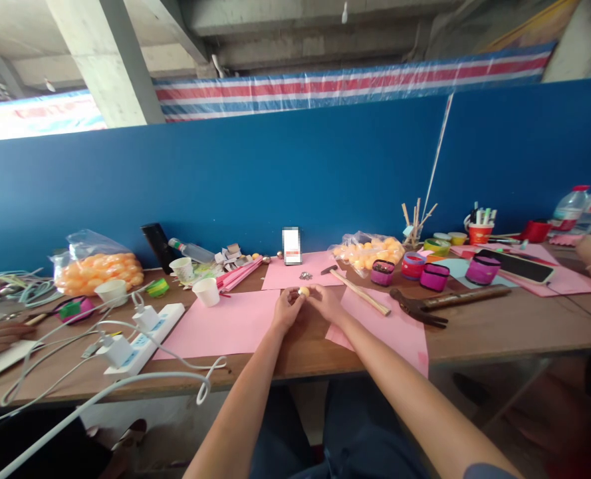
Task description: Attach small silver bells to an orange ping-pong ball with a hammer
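Observation:
Just above the table's near edge, a small pale-orange ball [304, 291] sits between the fingertips of both hands. My left hand [288, 309] is closed with its thumb and fingers at the ball's left side. Curled fingers hide whatever else may be in that palm. My right hand [324, 303] pinches the ball from the other side. Beyond them, a little heap of small metal pieces [306, 275] lies on a pink sheet [270, 278]. A light hammer with a wooden handle [367, 295] rests to the right of my right hand.
A claw hammer [419, 310] lies farther right, near purple-rimmed containers [434, 277]. Bags of orange balls stand left [100, 269] and right [369, 251]. A power strip [148, 342] with trailing cables and a white paper cup [206, 293] are at left. Other people's hands [0, 338] show at both sides.

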A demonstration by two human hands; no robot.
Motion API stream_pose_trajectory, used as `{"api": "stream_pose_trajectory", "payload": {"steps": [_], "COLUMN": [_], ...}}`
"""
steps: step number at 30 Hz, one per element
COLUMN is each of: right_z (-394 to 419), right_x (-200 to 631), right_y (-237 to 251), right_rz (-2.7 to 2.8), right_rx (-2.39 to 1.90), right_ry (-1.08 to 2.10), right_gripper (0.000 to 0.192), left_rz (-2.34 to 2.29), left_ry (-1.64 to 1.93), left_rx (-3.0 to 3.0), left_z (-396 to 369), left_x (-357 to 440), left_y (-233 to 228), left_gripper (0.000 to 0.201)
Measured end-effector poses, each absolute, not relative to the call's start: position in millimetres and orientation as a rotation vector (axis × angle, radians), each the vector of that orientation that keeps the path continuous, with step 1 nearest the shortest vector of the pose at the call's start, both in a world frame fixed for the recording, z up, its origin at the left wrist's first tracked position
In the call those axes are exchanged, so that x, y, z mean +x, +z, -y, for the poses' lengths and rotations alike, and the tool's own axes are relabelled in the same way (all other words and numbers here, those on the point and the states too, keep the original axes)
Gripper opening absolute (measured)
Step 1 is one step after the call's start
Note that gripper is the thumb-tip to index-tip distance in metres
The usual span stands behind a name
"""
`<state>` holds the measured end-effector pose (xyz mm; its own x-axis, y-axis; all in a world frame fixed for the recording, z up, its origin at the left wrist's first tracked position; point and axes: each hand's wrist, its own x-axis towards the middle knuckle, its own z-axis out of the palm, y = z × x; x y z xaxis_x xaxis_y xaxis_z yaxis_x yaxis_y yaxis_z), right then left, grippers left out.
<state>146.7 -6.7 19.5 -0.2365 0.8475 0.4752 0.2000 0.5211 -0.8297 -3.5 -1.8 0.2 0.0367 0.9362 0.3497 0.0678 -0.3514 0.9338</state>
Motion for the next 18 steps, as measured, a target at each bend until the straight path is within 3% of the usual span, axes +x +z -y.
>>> {"api": "stream_pose_trajectory", "payload": {"steps": [18], "right_z": [6.0], "right_x": [147.0], "right_y": [18.3], "right_rz": [1.739], "right_rx": [-0.899], "right_ry": [0.753], "right_gripper": [0.032], "left_rz": [-1.118], "left_ry": [1.398], "left_rx": [1.609], "left_z": [1.6], "left_x": [-5.2], "left_y": [0.1], "left_gripper": [0.041]}}
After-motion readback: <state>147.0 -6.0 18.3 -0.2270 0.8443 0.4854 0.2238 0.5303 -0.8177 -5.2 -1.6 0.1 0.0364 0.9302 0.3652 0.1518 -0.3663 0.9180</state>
